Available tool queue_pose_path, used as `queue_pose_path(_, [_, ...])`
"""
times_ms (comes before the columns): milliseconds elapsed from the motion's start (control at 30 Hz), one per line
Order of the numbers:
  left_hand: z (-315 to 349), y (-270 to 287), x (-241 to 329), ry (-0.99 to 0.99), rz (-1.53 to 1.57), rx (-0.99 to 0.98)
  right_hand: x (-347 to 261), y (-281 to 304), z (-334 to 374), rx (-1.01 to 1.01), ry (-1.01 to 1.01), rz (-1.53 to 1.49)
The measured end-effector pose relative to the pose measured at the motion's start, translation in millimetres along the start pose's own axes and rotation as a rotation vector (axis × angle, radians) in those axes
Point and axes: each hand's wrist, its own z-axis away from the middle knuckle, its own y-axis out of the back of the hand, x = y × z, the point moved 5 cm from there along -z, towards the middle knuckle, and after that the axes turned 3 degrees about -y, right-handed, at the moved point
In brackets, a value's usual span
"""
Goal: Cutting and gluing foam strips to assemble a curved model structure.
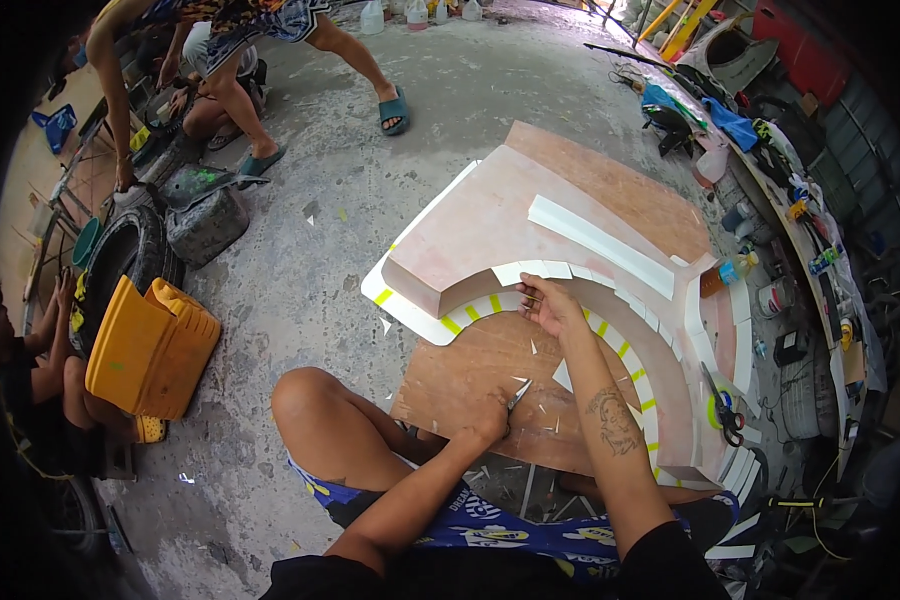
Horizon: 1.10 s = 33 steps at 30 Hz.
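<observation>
A pale moulded panel with a curved arch cut-out lies before me. Short white tabs line the arch's upper edge, and yellow tape strips cross its white lower flange. At the upper left of the arch, my right hand has its fingers curled and pinched at the edge of a white tab. Lower down, my left hand is closed round a tool with a pointed metal blade; its handle is hidden in my palm. White offcuts lie on the brown board beneath.
Black-handled scissors rest at the panel's right, near a bottle of amber liquid. A yellow plastic box and a tire stand at left, where other people work. Cluttered shelving runs along the right.
</observation>
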Motion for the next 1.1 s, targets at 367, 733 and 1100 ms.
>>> queue_pose_path(367, [-5.6,6.7,-5.2,-0.033,0.096,-0.112,-1.7,-5.3,0.0,0.128,0.080,0.009])
queue_pose_path(733, [-4.2,12.3,3.9,-0.102,0.078,-0.079,4.3,6.7,36.5,0.100,0.096,-0.043])
queue_pose_path(1100, [-12.9,51.2,9.1,-0.214,0.275,0.226,84.1,179.2,145.5,0.447,0.697,1.268])
